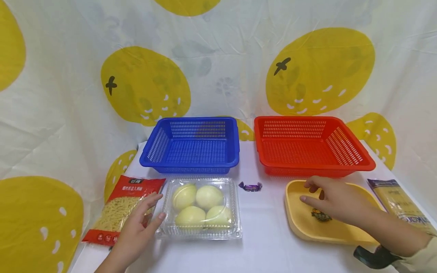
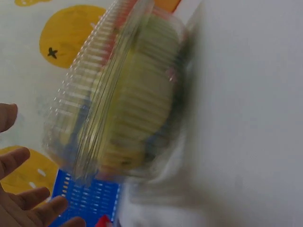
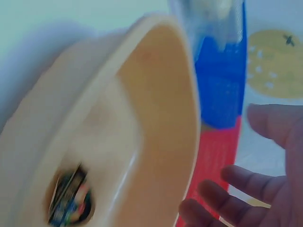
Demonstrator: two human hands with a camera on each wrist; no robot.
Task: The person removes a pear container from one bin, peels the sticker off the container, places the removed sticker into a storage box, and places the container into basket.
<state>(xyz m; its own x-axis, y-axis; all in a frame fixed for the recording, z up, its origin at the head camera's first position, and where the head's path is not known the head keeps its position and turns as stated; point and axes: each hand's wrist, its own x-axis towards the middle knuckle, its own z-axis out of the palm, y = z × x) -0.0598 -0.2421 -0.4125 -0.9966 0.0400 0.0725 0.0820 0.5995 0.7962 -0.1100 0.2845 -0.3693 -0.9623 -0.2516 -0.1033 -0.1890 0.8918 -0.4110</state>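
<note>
In the head view my left hand [image 1: 139, 227] hovers with fingers spread between a red pasta bag [image 1: 117, 210] and a clear plastic box [image 1: 235, 212] of pale yellow-green round fruit [image 1: 209, 197]. The left wrist view shows the lidded box [image 2: 94, 109] beside the fingers, which hold nothing. Over a yellow tray [image 1: 293, 223] with a dark label, my right hand [image 1: 338, 199] is held palm down, its fingers loosely bent and empty. From the right wrist, the tray wall [image 3: 165, 94] appears left of the spread fingers.
A blue basket [image 1: 191, 168] and a red basket [image 1: 314, 170] stand side by side at the back. Between fruit box and tray lies a purple-wrapped candy [image 1: 250, 187]. A packet of yellow noodles [image 1: 401, 201] lies right of the tray. A patterned cloth hangs behind.
</note>
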